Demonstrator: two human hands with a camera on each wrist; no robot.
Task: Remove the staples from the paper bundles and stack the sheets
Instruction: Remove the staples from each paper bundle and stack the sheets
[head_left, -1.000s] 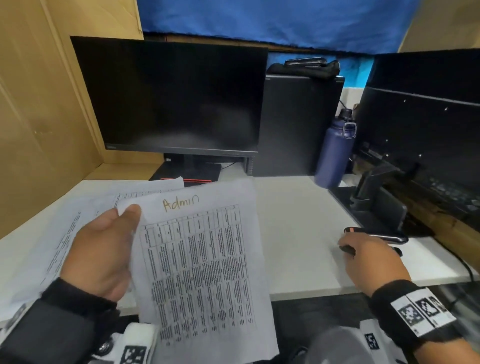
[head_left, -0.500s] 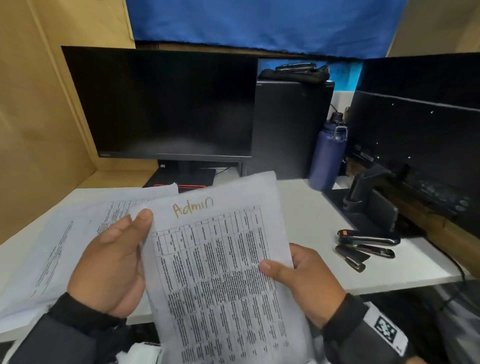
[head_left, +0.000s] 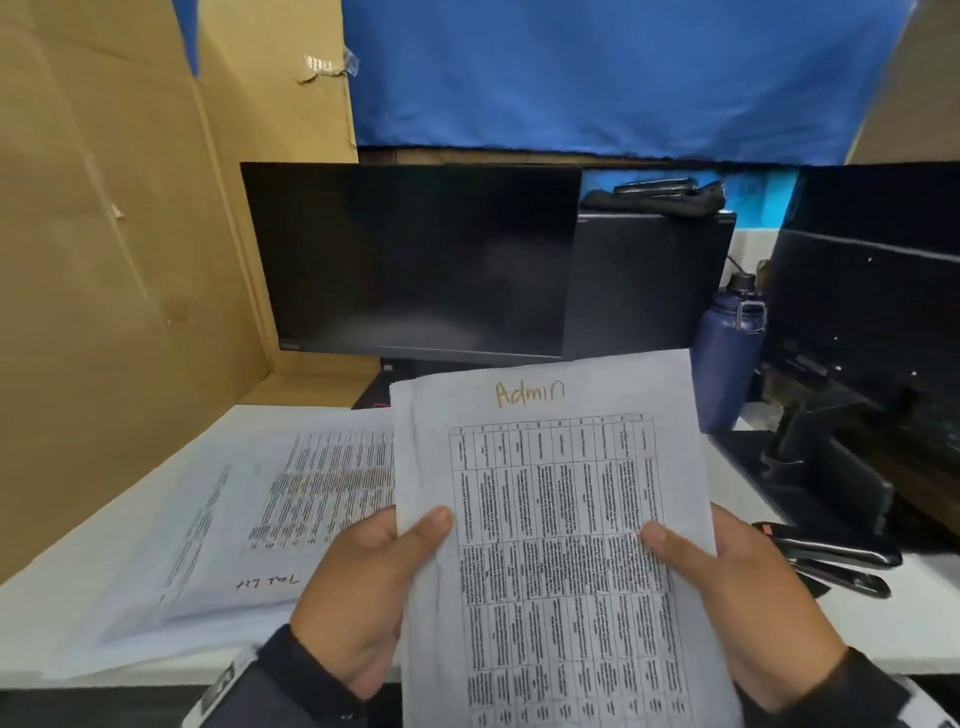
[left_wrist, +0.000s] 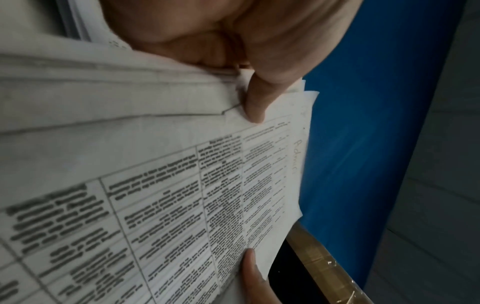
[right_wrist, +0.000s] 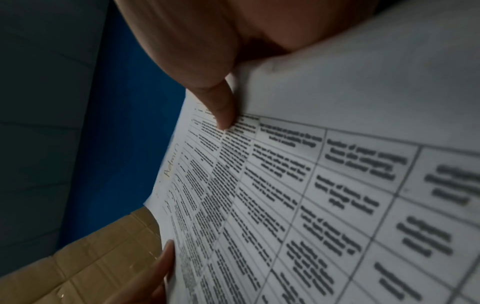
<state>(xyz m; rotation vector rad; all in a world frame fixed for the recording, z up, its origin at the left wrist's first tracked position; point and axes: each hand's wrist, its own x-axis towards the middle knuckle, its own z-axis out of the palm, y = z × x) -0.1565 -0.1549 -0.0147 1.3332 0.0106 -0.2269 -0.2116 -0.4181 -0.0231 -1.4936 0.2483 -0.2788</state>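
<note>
A paper bundle (head_left: 550, 519) with a printed table and "Admin" handwritten at its top is held upright above the desk's near edge. My left hand (head_left: 363, 597) grips its left edge, thumb on the front sheet. My right hand (head_left: 737, 608) grips its right edge the same way. The left wrist view shows the bundle (left_wrist: 182, 185) with several sheet edges fanned under the left thumb. In the right wrist view my right thumb presses on the bundle (right_wrist: 311, 195). No staple shows. Loose printed sheets (head_left: 249, 514) lie on the white desk (head_left: 857, 629) to the left.
Black staple tools (head_left: 831, 558) lie on the desk at the right. A dark blue bottle (head_left: 727, 353) stands behind them. A black monitor (head_left: 415, 260) and a computer case (head_left: 649, 280) are at the back, a second monitor (head_left: 872, 291) at right, cardboard wall (head_left: 104, 260) at left.
My right hand left the staple tools on the desk and took hold of the bundle's right edge. Both hands raised the bundle upright, and my left thumb slid lower on its left edge.
</note>
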